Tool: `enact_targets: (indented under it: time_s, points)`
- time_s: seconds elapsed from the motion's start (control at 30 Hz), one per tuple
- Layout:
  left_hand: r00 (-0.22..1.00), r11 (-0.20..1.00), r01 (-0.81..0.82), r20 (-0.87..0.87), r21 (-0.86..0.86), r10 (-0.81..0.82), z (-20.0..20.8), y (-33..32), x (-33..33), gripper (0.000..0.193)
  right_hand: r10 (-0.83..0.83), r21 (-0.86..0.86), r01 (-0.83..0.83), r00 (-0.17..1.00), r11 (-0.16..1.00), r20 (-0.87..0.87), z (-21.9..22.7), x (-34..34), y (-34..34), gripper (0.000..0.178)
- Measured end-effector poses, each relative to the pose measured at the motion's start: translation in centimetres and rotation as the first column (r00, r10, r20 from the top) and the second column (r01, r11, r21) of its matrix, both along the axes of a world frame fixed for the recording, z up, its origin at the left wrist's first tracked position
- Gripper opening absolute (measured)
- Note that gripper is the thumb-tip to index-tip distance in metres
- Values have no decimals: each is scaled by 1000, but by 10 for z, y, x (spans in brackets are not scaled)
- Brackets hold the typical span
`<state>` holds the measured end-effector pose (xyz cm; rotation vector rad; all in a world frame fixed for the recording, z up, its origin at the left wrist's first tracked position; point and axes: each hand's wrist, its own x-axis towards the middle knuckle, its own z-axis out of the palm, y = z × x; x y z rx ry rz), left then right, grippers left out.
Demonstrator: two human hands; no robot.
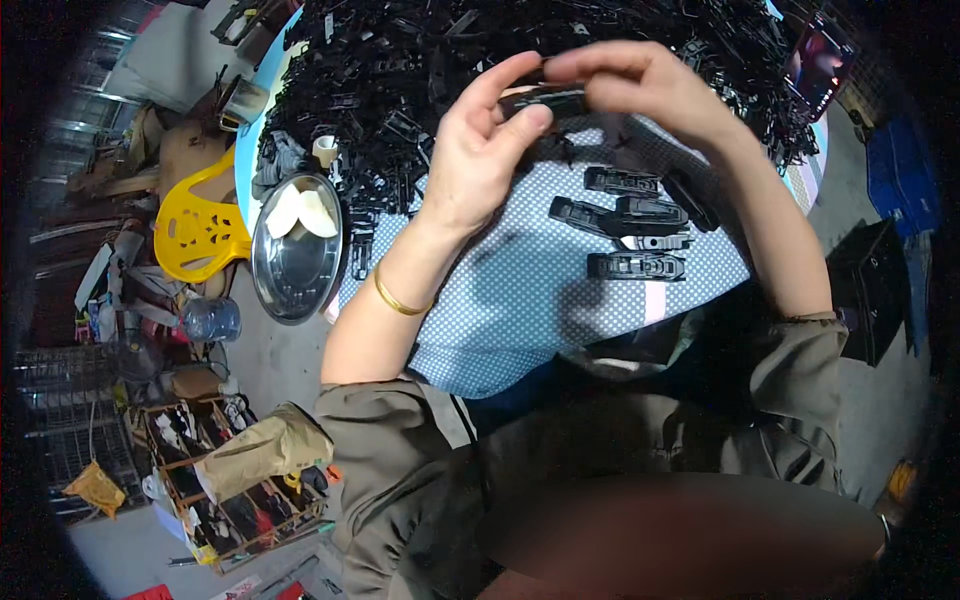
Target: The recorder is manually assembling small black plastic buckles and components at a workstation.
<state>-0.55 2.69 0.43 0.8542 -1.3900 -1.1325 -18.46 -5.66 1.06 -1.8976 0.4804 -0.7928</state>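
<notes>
A slim black plastic part [560,100] is held up over the table, level with the near edge of a big heap of black parts. My left hand [468,165] grips its left end between thumb and fingers. At its other end is my right hand [650,95], fingers curled around it and somewhat smeared by motion. My fingers partly hide the piece. Below the hands, several black clip-like parts [635,266] lie in a loose group on the dotted blue tablecloth [500,300].
The heap of black plastic parts [400,60] covers the far table. Left of it are a tape roll [325,149] and an oval metal tray [297,290] with white pieces. A yellow chair [185,235] stands left, a phone [822,65] far right, a cluttered rack [215,515] lower left.
</notes>
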Motion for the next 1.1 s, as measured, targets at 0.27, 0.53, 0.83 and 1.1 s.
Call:
enact_targets:
  time_s: [0.27, 0.53, 0.83, 1.1]
  points:
    - [707, 773, 443, 708, -455, 12, -11, 21, -25, 30, -429, -490, 253, 855, 834, -290, -3, -29, -32, 17]
    - [383, 782, -34, 715, -623, 585, -3, 6, 8, 31, -777, -741, 372, 547, 559, -311, 9, -37, -27, 24]
    - [276, 684, -67, 645, -727, 713, -18, -4, 7, 20, -553, -573, 319, 780, 755, -293, 1, -44, -36, 19]
    - [951, 960, -273, 137, -56, 278, -8, -9, 11, 27, -753, -802, 131, 458, 582, -472, -6, -18, -5, 29]
